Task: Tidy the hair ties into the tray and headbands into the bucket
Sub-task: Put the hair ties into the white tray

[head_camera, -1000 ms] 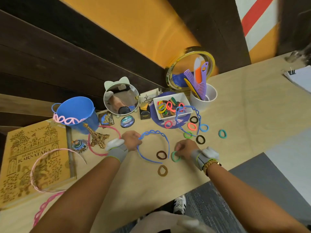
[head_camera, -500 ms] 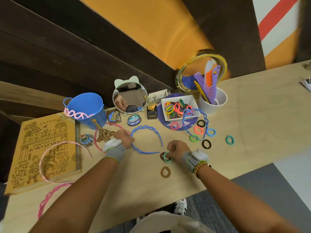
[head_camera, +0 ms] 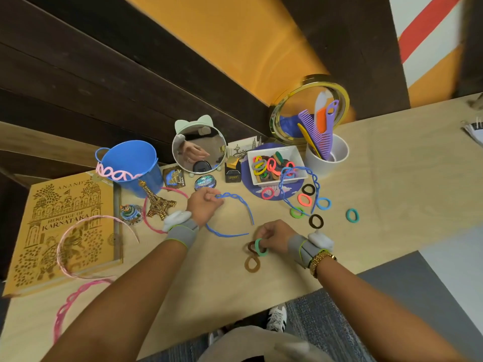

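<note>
The left hand [head_camera: 202, 207] is pinching the blue headband [head_camera: 236, 205] by its arch, just right of the blue bucket [head_camera: 130, 165] where it probably belongs; farther right, the right hand [head_camera: 275, 235] is closing around green and brown hair ties [head_camera: 257, 248], likely bound for the white tray [head_camera: 295, 156] beyond

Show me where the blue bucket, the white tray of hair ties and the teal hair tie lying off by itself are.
blue bucket [head_camera: 122, 163]: head view, on its inner wall.
white tray [head_camera: 298, 155]: head view, on its right rim.
teal hair tie [head_camera: 352, 215]: head view, on the band of the loop, right of the other loose ties.
</note>
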The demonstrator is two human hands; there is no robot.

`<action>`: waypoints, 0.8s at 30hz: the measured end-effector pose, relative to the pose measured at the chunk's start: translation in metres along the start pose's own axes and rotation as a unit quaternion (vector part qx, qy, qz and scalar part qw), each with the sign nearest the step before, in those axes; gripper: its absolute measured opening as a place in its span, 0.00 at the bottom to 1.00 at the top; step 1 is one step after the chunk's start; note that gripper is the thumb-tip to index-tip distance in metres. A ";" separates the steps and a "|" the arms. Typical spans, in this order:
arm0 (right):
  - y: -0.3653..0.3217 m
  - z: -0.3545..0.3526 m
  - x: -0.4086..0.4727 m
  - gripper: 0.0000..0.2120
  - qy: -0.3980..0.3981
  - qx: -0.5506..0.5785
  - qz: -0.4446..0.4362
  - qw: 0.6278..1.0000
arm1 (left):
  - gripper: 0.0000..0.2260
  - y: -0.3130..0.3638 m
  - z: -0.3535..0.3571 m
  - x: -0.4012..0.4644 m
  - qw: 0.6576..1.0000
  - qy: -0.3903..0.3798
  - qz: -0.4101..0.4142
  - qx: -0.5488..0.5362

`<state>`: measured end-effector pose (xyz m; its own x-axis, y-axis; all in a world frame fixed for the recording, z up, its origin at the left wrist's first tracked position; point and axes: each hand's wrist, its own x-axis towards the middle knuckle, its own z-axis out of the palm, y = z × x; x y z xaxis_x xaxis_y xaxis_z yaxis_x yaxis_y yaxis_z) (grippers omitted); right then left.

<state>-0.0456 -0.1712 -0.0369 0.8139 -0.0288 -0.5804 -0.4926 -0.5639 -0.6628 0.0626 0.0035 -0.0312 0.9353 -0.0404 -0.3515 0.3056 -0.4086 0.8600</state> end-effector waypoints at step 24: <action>-0.002 0.008 -0.004 0.09 -0.029 -0.032 0.016 0.999 | 0.09 0.018 0.012 -0.018 0.965 -0.256 -0.016 0.057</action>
<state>-0.0502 -0.1628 -0.0370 0.7777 -0.0005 -0.6286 -0.4962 -0.6145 -0.6134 0.0488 -0.0137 -0.0138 0.7061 -0.4595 -0.5388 0.2835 -0.5138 0.8097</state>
